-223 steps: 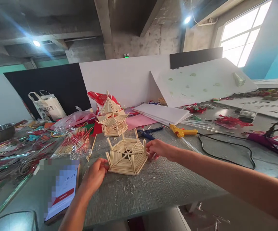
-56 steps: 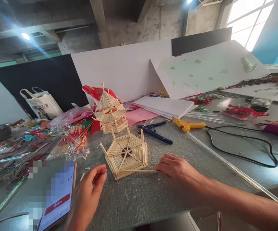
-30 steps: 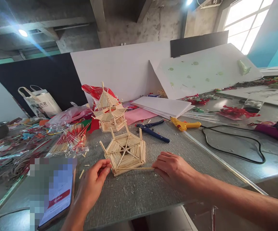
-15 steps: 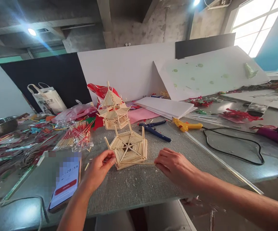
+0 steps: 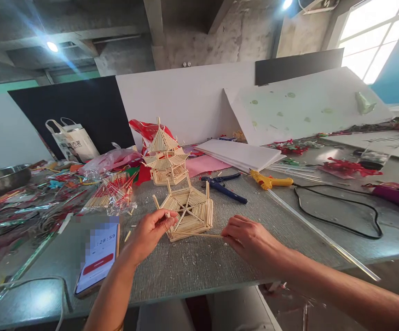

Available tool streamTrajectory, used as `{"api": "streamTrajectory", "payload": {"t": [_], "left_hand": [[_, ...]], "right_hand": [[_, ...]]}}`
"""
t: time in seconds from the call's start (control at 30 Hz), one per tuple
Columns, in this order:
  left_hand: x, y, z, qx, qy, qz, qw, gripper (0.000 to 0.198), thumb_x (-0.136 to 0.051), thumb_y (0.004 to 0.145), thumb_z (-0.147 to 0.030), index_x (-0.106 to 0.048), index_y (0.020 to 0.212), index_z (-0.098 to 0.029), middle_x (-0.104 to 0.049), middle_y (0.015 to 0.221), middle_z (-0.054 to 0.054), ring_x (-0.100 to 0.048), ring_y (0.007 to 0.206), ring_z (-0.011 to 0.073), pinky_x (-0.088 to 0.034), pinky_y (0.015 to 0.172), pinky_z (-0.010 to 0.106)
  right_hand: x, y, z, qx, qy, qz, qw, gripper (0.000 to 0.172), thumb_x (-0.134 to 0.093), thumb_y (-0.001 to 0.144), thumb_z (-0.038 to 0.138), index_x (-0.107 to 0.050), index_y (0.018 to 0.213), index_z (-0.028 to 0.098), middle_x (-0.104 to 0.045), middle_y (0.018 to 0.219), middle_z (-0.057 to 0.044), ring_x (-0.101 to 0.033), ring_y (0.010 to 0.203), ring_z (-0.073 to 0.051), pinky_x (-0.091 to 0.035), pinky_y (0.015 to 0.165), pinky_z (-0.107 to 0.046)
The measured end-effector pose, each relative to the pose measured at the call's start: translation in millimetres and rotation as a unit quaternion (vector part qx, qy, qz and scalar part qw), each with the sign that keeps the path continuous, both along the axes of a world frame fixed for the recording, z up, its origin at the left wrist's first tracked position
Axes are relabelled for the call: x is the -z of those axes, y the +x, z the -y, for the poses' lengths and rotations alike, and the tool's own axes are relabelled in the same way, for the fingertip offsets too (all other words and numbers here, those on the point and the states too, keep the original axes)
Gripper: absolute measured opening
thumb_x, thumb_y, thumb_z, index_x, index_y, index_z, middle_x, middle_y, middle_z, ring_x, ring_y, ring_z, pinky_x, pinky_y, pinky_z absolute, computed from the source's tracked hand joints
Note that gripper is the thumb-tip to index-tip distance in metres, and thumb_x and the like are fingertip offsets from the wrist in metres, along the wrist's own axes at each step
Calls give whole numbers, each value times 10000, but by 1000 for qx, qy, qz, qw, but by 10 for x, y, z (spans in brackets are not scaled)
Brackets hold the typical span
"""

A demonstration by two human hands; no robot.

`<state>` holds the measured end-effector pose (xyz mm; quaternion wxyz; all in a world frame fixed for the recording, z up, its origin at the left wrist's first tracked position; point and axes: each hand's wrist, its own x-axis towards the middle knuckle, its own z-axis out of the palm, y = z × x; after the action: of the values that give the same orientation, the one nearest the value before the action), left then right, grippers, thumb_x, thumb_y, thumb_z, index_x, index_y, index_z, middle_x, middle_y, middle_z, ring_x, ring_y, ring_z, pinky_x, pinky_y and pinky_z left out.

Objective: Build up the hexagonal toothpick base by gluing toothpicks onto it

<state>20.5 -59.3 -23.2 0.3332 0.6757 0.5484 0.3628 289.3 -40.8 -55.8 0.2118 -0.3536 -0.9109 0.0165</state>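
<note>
A six-sided base made of thin wooden sticks [image 5: 199, 216] lies on the table in front of me, with short posts standing at its corners. My left hand [image 5: 156, 230] is at its near left corner, thumb and fingers pinched together. A pale stick end shows between those fingertips. My right hand [image 5: 245, 236] is closed on one end of a long thin wooden stick [image 5: 202, 236]. That stick runs left along the near edge of the base. Behind the base stands a tiered stick pagoda [image 5: 166, 158] with a pointed roof.
Dark blue cutters [image 5: 225, 187] and a yellow glue gun [image 5: 271, 180] with a clear glue stick and black cord lie to the right. A phone [image 5: 99, 257] is at left. Bundled sticks [image 5: 111, 193], loose materials and a metal bowl [image 5: 4, 181] fill the far left.
My left hand has shifted slightly right and up at the base corner, and a stick end now shows in its fingers. My right hand keeps hold of the thin stick. The view has moved a little.
</note>
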Motion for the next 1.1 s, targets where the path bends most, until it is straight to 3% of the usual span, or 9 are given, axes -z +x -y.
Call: {"api": "streamTrajectory", "payload": {"t": [0.13,0.23,0.4,0.57,0.7,0.83,1.1], "left_hand": [[37,-55,127,-96,70,-19,993,350,-499,800,-447,-582,1018,-186,-678,967,58,-624,907,180,-467,815,300],[103,-81,317,-171,107,-87,975,328,-461,817,-464,-597,980,-214,-692,896,34,-645,792,170,-485,730,282],[261,68,508,-120,104,-199,967,279,-425,851,-387,-625,947,-219,-707,839,8,-649,746,149,-477,683,242],[361,285,394,-89,90,-254,959,267,-376,882,-283,-597,1007,-200,-709,910,20,-648,841,152,-459,722,241],[342,421,277,-98,80,-318,940,249,-390,876,-236,-590,1023,-212,-708,927,17,-659,813,176,-450,665,258],[309,517,200,-121,118,-395,903,220,-411,866,-234,-596,984,-244,-711,839,5,-660,714,187,-406,563,257],[299,618,154,-117,155,-459,867,240,-391,877,-232,-592,745,-221,-666,686,5,-645,641,167,-347,486,224]], "right_hand": [[9,-7,-7,6,4,4,1000,231,-432,871,168,-629,751,153,-574,720,-45,-510,716,-131,-403,673,-248],[19,-8,-16,0,13,5,1000,222,-439,865,166,-619,735,153,-572,708,-39,-499,703,-129,-394,671,-249],[22,-26,-56,3,37,16,999,228,-444,855,158,-608,697,152,-574,687,-39,-498,684,-131,-383,653,-248],[-15,-58,-114,8,53,45,998,229,-442,860,171,-604,699,151,-581,697,-38,-501,703,-137,-383,681,-256],[-50,-73,-164,8,57,44,997,201,-472,858,211,-599,714,152,-580,720,-31,-496,713,-136,-381,698,-255],[-59,-73,-205,0,65,42,997,221,-459,870,225,-584,703,151,-572,714,-30,-487,707,-132,-370,726,-261],[-61,-73,-267,-3,95,49,994,234,-449,885,261,-577,716,162,-566,738,-30,-470,723,-131,-341,714,-257]]}}
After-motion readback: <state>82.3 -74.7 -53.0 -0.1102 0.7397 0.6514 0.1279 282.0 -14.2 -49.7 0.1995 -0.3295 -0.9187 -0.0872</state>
